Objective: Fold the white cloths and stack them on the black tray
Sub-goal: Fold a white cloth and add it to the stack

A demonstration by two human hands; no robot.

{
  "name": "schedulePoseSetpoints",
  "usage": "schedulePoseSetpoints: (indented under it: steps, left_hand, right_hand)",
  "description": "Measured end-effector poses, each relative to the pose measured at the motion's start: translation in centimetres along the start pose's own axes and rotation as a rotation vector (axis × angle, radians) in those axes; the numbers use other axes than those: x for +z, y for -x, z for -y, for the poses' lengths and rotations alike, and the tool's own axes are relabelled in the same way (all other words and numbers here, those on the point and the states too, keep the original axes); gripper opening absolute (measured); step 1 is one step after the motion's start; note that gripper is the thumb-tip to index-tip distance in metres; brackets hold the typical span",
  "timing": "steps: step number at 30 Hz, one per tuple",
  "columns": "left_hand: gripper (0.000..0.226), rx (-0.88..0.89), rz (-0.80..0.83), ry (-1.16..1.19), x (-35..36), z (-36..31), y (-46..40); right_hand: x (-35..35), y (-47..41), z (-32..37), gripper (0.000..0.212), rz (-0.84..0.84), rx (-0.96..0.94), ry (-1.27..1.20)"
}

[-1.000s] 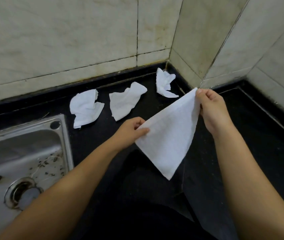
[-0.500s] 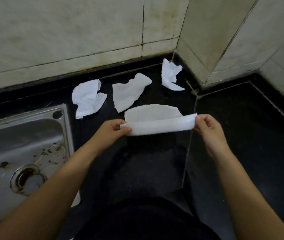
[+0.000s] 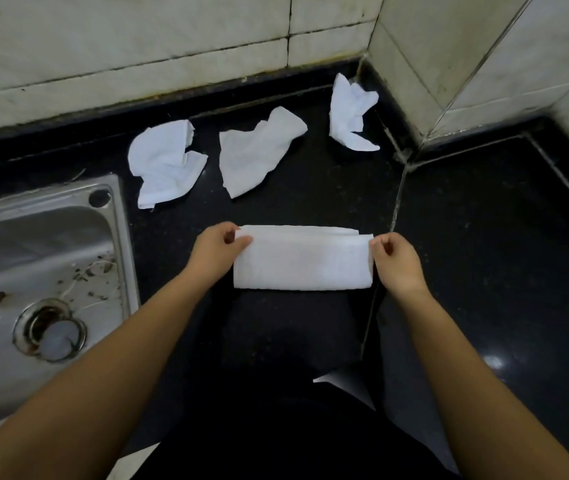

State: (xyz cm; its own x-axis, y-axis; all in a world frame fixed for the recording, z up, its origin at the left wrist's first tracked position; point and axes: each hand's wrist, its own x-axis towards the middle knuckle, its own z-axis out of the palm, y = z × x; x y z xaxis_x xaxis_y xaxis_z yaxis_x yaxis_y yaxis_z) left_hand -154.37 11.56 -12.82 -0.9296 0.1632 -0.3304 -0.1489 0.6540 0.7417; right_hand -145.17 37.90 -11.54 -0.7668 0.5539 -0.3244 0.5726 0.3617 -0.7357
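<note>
A white cloth (image 3: 302, 259) lies folded into a long rectangle on the black counter (image 3: 484, 237) in front of me. My left hand (image 3: 219, 251) pinches its upper left corner. My right hand (image 3: 395, 261) pinches its upper right corner. Three crumpled white cloths lie farther back: one at the left (image 3: 163, 162), one in the middle (image 3: 253, 150), one near the wall corner (image 3: 350, 114). No black tray is in view.
A steel sink (image 3: 33, 271) with a dirty drain (image 3: 51, 332) sits at the left. Tiled walls (image 3: 172, 36) close the back and the right corner. A seam (image 3: 397, 202) runs down the counter by my right hand.
The cloth was held up as a hanging triangle, then brought down. It now lies on the counter folded into a flat rectangle, both hands still at its ends.
</note>
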Motion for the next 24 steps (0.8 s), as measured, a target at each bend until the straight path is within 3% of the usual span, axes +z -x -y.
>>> schedulePoseSetpoints:
  steps: [5, 7, 11, 13, 17, 19, 24]
  left_hand:
    - [0.017, -0.034, -0.114, -0.182, 1.1, -0.2, -2.3]
    - [0.015, -0.028, -0.16, -0.262, 1.8, 0.3, -2.2]
    - [0.045, 0.018, -0.251, -0.359, 2.6, 0.9, -0.3]
    - [0.062, 0.053, -0.223, -0.455, 2.9, 1.7, 1.3]
    - [0.076, 0.045, -0.195, -0.537, 3.1, 3.3, 3.2]
    - [0.079, 0.024, -0.187, -0.555, 2.8, 3.5, 3.3]
    - [0.072, -0.001, -0.129, -0.582, 2.1, 3.7, 3.5]
  right_hand:
    - [2.6, -2.5, 1.0, 0.018, -0.052, 0.019, 0.115]
    - [3.5, -2.7, 0.6, 0.02, -0.102, -0.005, 0.272]
    - [4.5, -2.6, 1.2, 0.039, -0.194, -0.188, 0.508]
    - [5.7, -2.8, 3.2, 0.045, -0.069, -0.298, 0.562]
    - [11.3, -1.9, 8.2, 0.042, 0.341, -0.526, 0.733]
    - [13.8, -1.3, 9.3, 0.042, 0.381, -0.591, 0.828]
    - [14.7, -1.4, 10.6, 0.029, 0.49, -0.506, 0.881]
